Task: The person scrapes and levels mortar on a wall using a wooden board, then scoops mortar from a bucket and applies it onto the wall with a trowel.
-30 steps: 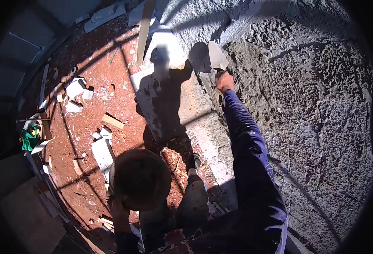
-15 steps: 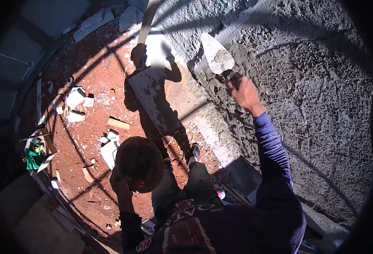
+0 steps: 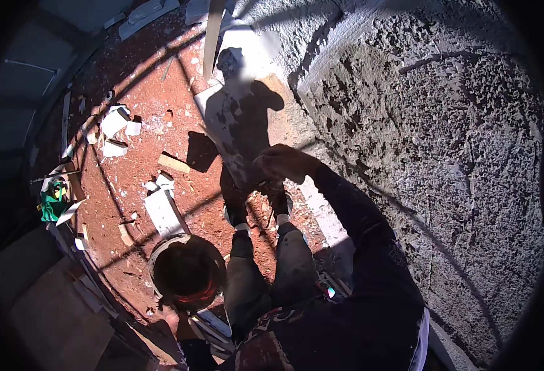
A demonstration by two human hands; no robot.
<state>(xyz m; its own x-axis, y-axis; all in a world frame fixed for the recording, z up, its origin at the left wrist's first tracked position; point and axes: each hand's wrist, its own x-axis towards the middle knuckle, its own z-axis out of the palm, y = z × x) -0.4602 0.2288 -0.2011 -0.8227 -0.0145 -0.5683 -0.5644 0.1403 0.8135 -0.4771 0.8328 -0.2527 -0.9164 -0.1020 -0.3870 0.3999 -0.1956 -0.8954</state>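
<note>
My left hand (image 3: 169,320), partly in shadow, grips the lower left side of a round dark bucket (image 3: 188,269). The bucket's mouth faces up, and its inside is too dark to make out. My right hand (image 3: 284,162) is closed in front of my body, over the shadowed board on the ground. It held a trowel half a second ago; now the blade is hard to make out against the shadow. To the right rises a wall (image 3: 445,167) coated with rough grey mortar, with a darker, wetter-looking patch (image 3: 346,86) near its left edge.
Reddish soil (image 3: 154,142) is strewn with white broken pieces (image 3: 115,122) and a short wood strip (image 3: 173,162). A flat board (image 3: 213,102) lies ahead of my feet, and an upright plank (image 3: 212,40) stands beyond. Green cloth (image 3: 54,201) lies at the left.
My right hand has come away from the wall, down and left toward my body. The bucket in my left hand has moved lower and slightly left.
</note>
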